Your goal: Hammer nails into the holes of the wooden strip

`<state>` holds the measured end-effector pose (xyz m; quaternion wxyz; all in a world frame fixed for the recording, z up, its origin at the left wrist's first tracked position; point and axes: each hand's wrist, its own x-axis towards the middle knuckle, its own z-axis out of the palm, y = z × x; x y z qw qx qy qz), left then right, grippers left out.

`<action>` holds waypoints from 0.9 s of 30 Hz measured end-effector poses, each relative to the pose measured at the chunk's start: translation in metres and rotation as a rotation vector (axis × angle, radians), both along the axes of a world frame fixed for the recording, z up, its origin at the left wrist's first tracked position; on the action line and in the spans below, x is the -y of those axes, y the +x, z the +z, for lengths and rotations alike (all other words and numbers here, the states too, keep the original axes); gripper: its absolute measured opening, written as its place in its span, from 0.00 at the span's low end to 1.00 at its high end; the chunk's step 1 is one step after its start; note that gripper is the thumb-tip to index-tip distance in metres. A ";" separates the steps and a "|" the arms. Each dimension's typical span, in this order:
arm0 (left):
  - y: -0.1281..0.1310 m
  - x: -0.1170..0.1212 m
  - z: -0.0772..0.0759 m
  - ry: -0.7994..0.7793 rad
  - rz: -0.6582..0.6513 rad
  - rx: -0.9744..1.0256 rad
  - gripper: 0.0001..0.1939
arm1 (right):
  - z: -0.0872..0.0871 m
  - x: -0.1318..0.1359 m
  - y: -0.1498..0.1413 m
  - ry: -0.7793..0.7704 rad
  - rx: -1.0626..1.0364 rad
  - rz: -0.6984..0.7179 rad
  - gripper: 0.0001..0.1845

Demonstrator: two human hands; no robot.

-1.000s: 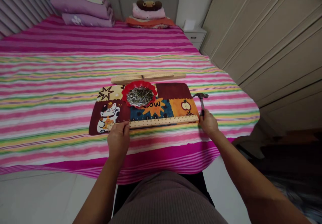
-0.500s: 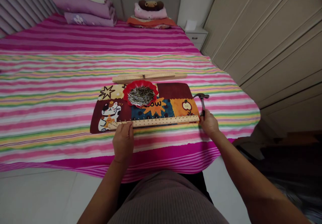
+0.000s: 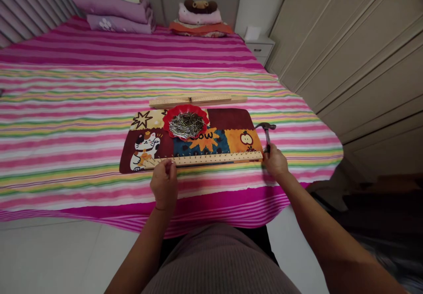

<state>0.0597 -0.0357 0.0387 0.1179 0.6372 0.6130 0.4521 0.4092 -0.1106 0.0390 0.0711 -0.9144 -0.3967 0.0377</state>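
Observation:
My right hand [image 3: 276,162] is closed around the handle of a claw hammer [image 3: 267,128], beside the right end of a wooden strip [image 3: 205,159]. The strip lies along the near edge of a patterned mat [image 3: 228,120], with a row of nails standing up from it. At the strip's left part is my left hand [image 3: 164,184], fingers pinched together; a small bright glint shows at the fingertips, too small to name. Beyond the strip, a red scalloped bowl [image 3: 167,131] full of loose nails [image 3: 187,125] sits on the mat.
More wooden strips [image 3: 198,99] lie behind the mat on the striped bedspread [image 3: 66,131]. Folded purple bedding [image 3: 115,9] and a smaller stack of cloths [image 3: 200,18] rest at the far end. To the right stand a white nightstand [image 3: 259,47] and wardrobe doors [image 3: 330,42].
My left hand's fingers have drawn up slightly at the strip, and a small glint now shows at their tips. My right hand and the hammer have hardly moved.

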 end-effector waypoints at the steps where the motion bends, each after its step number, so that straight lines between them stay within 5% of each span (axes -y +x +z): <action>1: 0.000 0.000 0.000 -0.003 0.000 0.005 0.09 | 0.000 0.000 0.000 0.000 -0.001 -0.002 0.25; 12: -0.002 -0.003 -0.004 -0.145 0.049 0.135 0.11 | -0.001 0.001 0.001 0.016 0.002 0.001 0.25; 20: -0.002 -0.004 -0.016 -0.083 0.032 0.095 0.11 | -0.003 0.002 0.005 0.060 -0.027 0.008 0.26; 23: 0.001 -0.005 -0.019 -0.058 0.034 0.099 0.11 | -0.001 0.006 0.007 0.160 -0.098 -0.002 0.26; 27: 0.002 -0.006 -0.024 -0.030 0.026 0.093 0.11 | 0.015 0.021 -0.015 0.494 -0.342 -0.109 0.26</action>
